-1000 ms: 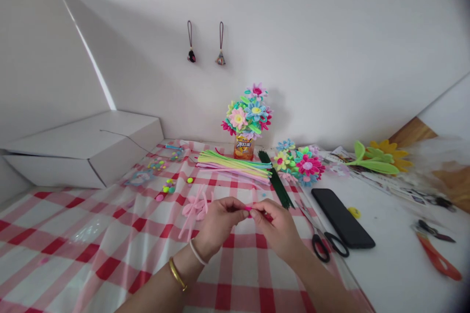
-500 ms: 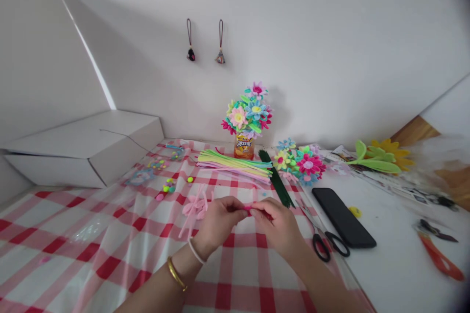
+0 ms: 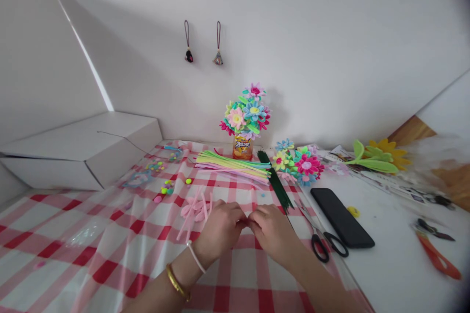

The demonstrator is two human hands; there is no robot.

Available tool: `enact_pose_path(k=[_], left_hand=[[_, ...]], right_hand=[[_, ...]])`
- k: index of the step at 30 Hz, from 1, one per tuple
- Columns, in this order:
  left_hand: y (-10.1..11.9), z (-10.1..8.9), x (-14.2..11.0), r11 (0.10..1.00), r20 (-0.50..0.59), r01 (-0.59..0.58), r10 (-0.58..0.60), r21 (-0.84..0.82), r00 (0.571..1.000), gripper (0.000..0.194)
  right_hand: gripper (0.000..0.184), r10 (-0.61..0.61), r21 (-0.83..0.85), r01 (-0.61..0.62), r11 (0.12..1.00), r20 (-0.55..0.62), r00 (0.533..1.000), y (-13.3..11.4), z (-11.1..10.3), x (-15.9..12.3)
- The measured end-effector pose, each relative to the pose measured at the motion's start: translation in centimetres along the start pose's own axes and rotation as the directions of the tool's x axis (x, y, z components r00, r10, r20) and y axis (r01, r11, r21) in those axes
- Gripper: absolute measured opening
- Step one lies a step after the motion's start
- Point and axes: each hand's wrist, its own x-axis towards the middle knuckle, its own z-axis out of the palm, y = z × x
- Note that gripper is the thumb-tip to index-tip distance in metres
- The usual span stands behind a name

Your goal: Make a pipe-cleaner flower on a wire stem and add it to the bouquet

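My left hand (image 3: 224, 227) and my right hand (image 3: 270, 230) meet fingertip to fingertip above the checked cloth. Both are closed in a pinch on a short bright pink pipe cleaner, which the fingers now hide almost wholly. Just left of my left hand lie pale pink pipe cleaners (image 3: 194, 209) bent into petal loops with loose ends. Beyond the hands is a bundle of straight pipe cleaners (image 3: 233, 165) in green, yellow, pink and lilac. Dark green stems (image 3: 276, 183) lie at its right end. Scissors (image 3: 326, 242) with black handles rest right of my right hand.
A bouquet of fuzzy flowers (image 3: 253, 110) stands in an orange-labelled container (image 3: 242, 148) by the wall. More flowers (image 3: 301, 164), a black phone (image 3: 341, 217) and red-handled pliers (image 3: 436, 254) lie right. Small pom-poms (image 3: 167, 188) and a white box (image 3: 121, 142) are left.
My hands have come closer together and rolled inward, so the bright pink piece between the fingertips is now covered. The view has shifted slightly.
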Motion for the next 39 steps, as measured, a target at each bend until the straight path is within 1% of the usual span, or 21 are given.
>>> enact_pose_path(k=[1, 2, 4, 6, 7, 8, 10, 12, 13, 15, 16, 17, 20, 23, 27, 31, 34, 36, 37, 38, 39], left_hand=[[0.0, -0.1, 0.0, 1.0, 0.003, 0.014, -0.014, -0.001, 1.0, 0.013], [0.0, -0.2, 0.0, 0.997, -0.012, 0.055, -0.056, -0.045, 0.998, 0.013], [-0.1, -0.5, 0.1, 0.953, -0.029, 0.195, -0.207, -0.23, 0.978, 0.008], [-0.1, -0.6, 0.1, 0.827, 0.018, 0.328, -0.361, -0.457, 0.933, 0.005], [-0.1, -0.6, 0.2, 0.745, 0.054, 0.365, -0.406, -0.558, 0.912, 0.009], [-0.1, -0.5, 0.2, 0.664, 0.089, 0.379, -0.427, -0.645, 0.9, 0.011], [-0.4, -0.5, 0.3, 0.525, 0.139, 0.372, -0.43, -0.765, 0.892, 0.014], [-1.1, -1.0, 0.5, 0.445, 0.185, 0.386, -0.43, -0.808, 0.884, 0.015], [-1.7, -1.5, 0.5, 0.437, 0.21, 0.41, -0.437, -0.8, 0.874, 0.016], [-3.3, -3.0, 0.6, 0.496, 0.248, 0.478, -0.458, -0.725, 0.853, 0.015], [-4.1, -4.0, 0.6, 0.541, 0.224, 0.5, -0.495, -0.677, 0.84, 0.014], [-5.1, -4.9, 0.6, 0.592, 0.168, 0.514, -0.54, -0.621, 0.825, 0.013], [-7.6, -7.0, 0.2, 0.676, 0.108, 0.649, -0.659, -0.349, 0.744, 0.011], [-9.3, -7.4, -0.1, 0.666, 0.092, 0.702, -0.706, -0.251, 0.702, 0.007], [-10.2, -6.7, -0.1, 0.66, 0.075, 0.729, -0.73, -0.181, 0.679, 0.006], [-10.4, -6.6, 0.0, 0.67, 0.075, 0.728, -0.726, -0.146, 0.684, 0.004], [-9.7, -6.8, 0.1, 0.689, 0.078, 0.709, -0.707, -0.149, 0.703, 0.008], [-8.5, -6.8, 0.2, 0.718, 0.091, 0.676, -0.671, -0.167, 0.736, 0.013], [-7.6, -6.6, 0.2, 0.739, 0.099, 0.648, -0.642, -0.181, 0.76, 0.016], [-6.7, -6.4, 0.3, 0.768, 0.105, 0.604, -0.597, -0.215, 0.796, 0.018], [-5.7, -6.1, 0.3, 0.789, 0.134, 0.567, -0.552, -0.235, 0.823, 0.018]], right_hand=[[0.018, -0.007, 0.015, 0.007, 1.0, 0.005, 1.0, 0.0, 0.0, 0.0], [0.016, 0.002, 0.056, -0.002, 0.998, -0.007, 1.0, 0.0, -0.1, 0.0], [0.012, 0.056, 0.193, -0.042, 0.98, -0.066, 0.996, 0.1, -0.3, -0.1], [0.013, 0.114, 0.335, -0.067, 0.94, -0.125, 0.986, 0.1, -0.5, -0.2], [0.015, 0.133, 0.388, -0.069, 0.919, -0.141, 0.981, 0.1, -0.6, -0.2], [0.015, 0.147, 0.426, -0.072, 0.902, -0.145, 0.979, 0.1, -0.6, -0.2], [0.016, 0.175, 0.475, -0.095, 0.875, -0.127, 0.976, 0.1, -0.4, -0.1], [0.018, 0.211, 0.5, -0.139, 0.855, -0.089, 0.973, 0.0, -0.1, 0.0], [0.019, 0.227, 0.506, -0.161, 0.847, -0.071, 0.971, 0.1, 0.1, 0.1], [0.019, 0.251, 0.508, -0.194, 0.839, -0.046, 0.967, 0.2, 0.6, 0.2], [0.019, 0.259, 0.504, -0.206, 0.839, -0.036, 0.965, 0.3, 0.9, 0.2], [0.019, 0.266, 0.498, -0.218, 0.839, -0.025, 0.964, 0.4, 1.1, 0.2], [0.019, 0.277, 0.473, -0.247, 0.845, 0.008, 0.961, 0.8, 1.5, 0.1], [0.018, 0.265, 0.453, -0.247, 0.856, 0.025, 0.964, 0.9, 1.7, 0.1], [0.017, 0.251, 0.444, -0.237, 0.864, 0.028, 0.968, 0.8, 1.7, 0.2], [0.015, 0.248, 0.444, -0.233, 0.865, 0.026, 0.969, 0.9, 1.7, 0.2], [0.014, 0.214, 0.453, -0.175, 0.874, -0.036, 0.976, 0.8, 1.5, 0.2], [0.015, 0.155, 0.439, -0.083, 0.894, -0.132, 0.979, 0.6, 1.2, 0.1], [0.015, 0.118, 0.419, -0.029, 0.907, -0.189, 0.975, 0.5, 1.0, 0.1], [0.016, 0.079, 0.39, 0.024, 0.92, -0.246, 0.966, 0.4, 0.9, 0.1], [0.018, 0.039, 0.353, 0.072, 0.933, -0.297, 0.954, 0.2, 0.7, 0.1]])
